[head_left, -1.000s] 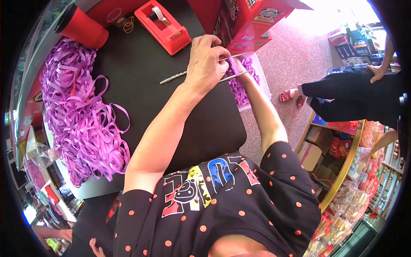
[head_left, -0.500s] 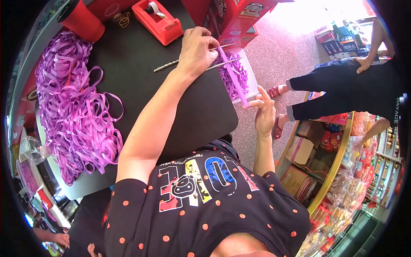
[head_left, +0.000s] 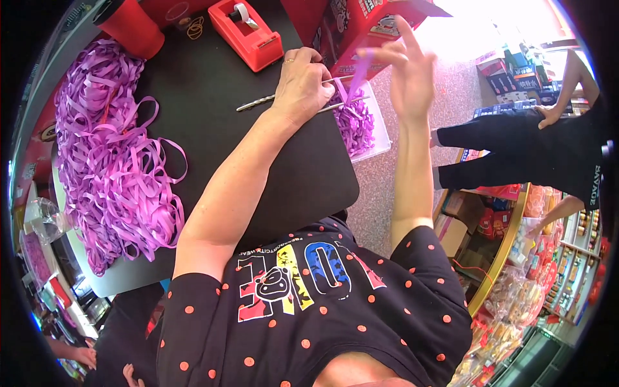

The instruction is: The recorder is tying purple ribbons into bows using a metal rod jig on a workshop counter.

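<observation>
My left hand (head_left: 303,84) lies on the black table (head_left: 213,103), closed around a slim metal tool (head_left: 255,103) that sticks out on both sides of the fist. Blurred by motion, my right hand (head_left: 406,71) is raised above a clear plastic box (head_left: 382,143) at the table's right edge. Its fingers are spread, and thumb and forefinger pinch a purple ribbon strip (head_left: 360,68). The strip runs down to the tool at my left hand. Short purple ribbon pieces (head_left: 358,122) fill the box.
A big heap of loose purple ribbon (head_left: 109,161) covers the table's left side. At the far edge stand a red tape dispenser (head_left: 248,32), a red cylinder (head_left: 129,26), rubber bands (head_left: 193,26) and red cardboard boxes (head_left: 361,26). Another person in black (head_left: 548,148) stands at the right by shop shelves.
My right hand left the tool, dropped beside the box, and has now swung up above it with a ribbon strip. My left hand has stayed on the tool.
</observation>
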A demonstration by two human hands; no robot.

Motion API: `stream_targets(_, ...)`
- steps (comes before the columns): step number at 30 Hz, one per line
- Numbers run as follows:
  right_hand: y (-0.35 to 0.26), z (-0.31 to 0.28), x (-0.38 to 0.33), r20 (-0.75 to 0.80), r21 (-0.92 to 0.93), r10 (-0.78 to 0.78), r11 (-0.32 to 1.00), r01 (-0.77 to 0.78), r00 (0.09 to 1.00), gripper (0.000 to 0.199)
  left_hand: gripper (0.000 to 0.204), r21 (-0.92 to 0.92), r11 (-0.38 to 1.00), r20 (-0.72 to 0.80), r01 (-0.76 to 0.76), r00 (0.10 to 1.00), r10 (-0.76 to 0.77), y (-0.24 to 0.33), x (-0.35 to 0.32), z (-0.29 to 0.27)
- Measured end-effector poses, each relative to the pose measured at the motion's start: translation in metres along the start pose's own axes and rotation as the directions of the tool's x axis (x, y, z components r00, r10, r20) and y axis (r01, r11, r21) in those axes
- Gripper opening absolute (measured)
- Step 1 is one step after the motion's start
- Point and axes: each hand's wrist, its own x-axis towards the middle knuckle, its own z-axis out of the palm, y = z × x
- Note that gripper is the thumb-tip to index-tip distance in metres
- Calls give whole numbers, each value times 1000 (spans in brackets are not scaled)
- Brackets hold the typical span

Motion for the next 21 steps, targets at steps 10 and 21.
stream_targets(10,101,-7,32,83,-296,309,916,-272,948,67,16,4,1000,-23,-4,1000,4,0,1,-2)
stream_targets(21,94,-11,-78,-159,-257,458,836,-484,875,64,12,-18,1000,-10,3,1000,-3,-2,0,0)
